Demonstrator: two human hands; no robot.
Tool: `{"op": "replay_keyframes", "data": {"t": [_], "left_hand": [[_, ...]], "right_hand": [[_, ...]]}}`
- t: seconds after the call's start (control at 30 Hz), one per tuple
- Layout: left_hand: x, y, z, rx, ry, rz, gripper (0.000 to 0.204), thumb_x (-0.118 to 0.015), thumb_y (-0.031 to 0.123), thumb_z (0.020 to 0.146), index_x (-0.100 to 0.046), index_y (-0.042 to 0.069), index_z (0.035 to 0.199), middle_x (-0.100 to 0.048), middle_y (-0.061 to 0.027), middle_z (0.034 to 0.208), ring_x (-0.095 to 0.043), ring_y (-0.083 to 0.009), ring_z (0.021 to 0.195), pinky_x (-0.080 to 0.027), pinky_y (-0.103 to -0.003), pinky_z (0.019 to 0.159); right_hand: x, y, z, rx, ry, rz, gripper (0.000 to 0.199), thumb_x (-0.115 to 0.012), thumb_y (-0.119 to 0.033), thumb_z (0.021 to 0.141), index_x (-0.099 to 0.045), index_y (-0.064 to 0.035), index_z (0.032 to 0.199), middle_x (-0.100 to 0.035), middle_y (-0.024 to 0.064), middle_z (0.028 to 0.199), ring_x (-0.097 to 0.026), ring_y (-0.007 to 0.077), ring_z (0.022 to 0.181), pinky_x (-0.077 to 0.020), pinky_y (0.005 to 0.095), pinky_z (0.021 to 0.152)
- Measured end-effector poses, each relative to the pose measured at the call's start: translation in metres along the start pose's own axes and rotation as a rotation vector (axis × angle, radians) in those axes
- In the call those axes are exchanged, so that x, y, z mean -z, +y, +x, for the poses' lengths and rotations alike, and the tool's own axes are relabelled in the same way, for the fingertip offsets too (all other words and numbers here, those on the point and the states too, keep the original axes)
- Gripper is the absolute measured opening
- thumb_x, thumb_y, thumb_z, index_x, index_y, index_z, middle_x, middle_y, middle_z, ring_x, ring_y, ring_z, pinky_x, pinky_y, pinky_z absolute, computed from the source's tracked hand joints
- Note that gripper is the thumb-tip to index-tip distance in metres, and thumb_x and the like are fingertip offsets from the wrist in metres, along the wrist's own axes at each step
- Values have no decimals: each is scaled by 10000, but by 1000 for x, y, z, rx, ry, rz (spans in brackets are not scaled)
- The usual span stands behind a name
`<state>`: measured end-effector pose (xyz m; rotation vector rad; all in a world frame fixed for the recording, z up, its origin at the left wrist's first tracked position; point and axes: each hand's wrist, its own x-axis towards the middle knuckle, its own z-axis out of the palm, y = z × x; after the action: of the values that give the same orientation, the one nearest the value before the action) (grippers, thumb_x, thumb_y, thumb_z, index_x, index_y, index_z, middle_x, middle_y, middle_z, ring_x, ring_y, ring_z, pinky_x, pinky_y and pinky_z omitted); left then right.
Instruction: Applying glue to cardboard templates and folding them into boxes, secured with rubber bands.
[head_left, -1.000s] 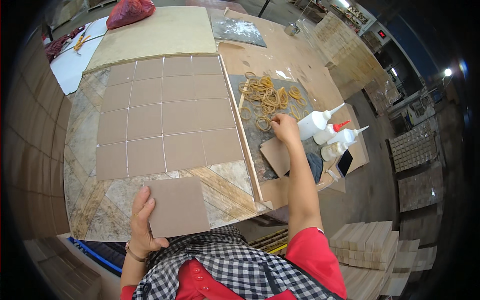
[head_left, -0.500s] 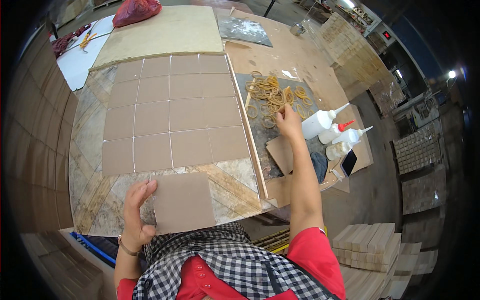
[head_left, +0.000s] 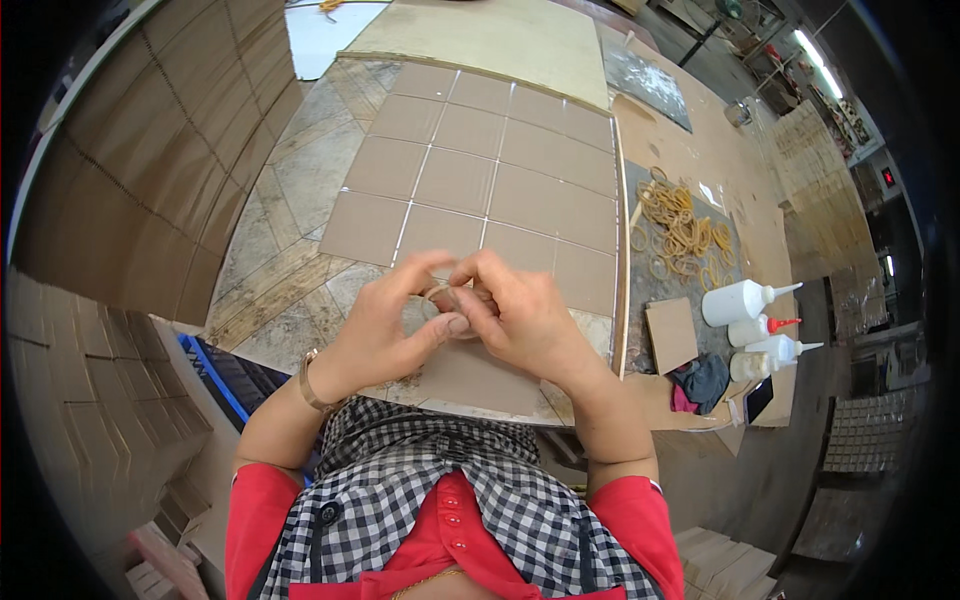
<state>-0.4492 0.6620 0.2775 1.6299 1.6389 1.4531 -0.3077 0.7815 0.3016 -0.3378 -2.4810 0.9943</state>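
My left hand (head_left: 385, 322) and my right hand (head_left: 520, 312) meet at the near edge of the worktable. Between their fingertips is a tan rubber band (head_left: 438, 292), pinched by the right hand; the left thumb and curled fingers close around it too. Part of the band is hidden by the fingers, which are slightly blurred. Beneath the hands lies a loose brown square board (head_left: 475, 382), partly covered. Just beyond, a grid of brown square boards (head_left: 455, 180) lies flat, with white lines along many of its seams.
Right of a thin wooden strip (head_left: 622, 240) lies a heap of rubber bands (head_left: 680, 225). Nearer are a small brown board (head_left: 671, 335), white squeeze bottles (head_left: 735, 303), a dark cloth (head_left: 702, 382) and a phone (head_left: 759, 399). Stacked brown boards (head_left: 170, 130) rise at left.
My right hand has come back from the rubber-band heap to the left hand, bringing a band. My left hand has left the loose board's edge. The view has shifted.
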Motion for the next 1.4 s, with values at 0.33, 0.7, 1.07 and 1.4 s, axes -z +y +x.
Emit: {"op": "replay_keyframes", "data": {"t": [0.33,0.7,1.07,1.4], "left_hand": [[7,-38,18,413,-7,-302,120,-496,1,833,-548,-47,930,-606,-65,784,-641,-119,711,-529,-234,619],[4,-67,17,745,-330,-664,56,-532,47,865,-565,28,905,-610,-25,746,-612,-91,600,-524,-234,537],[-43,-79,-16,301,-32,-58,296,-384,79,850,-538,-23,1082,-566,-173,993,-541,-273,1032,-449,-406,867],[3,-51,-34,63,-11,-498,556,-411,-113,688,-423,35,1223,-461,-161,1274,-403,-267,1290,-353,-391,1062]], "right_hand": [[15,13,-20,-324,121,-46,198,-597,-34,779,-545,-41,970,-541,77,607,-545,196,544,-440,314,527],[32,74,-79,-760,237,572,182,-606,-11,820,-520,-40,978,-504,-21,610,-495,42,503,-406,209,411],[-7,57,-81,-782,74,231,311,-463,-168,958,-502,-44,1240,-605,158,1097,-571,222,1030,-447,347,891],[-26,49,-89,11,268,163,548,-398,64,766,-409,15,1312,-482,206,1295,-497,273,1173,-438,387,936]]}}
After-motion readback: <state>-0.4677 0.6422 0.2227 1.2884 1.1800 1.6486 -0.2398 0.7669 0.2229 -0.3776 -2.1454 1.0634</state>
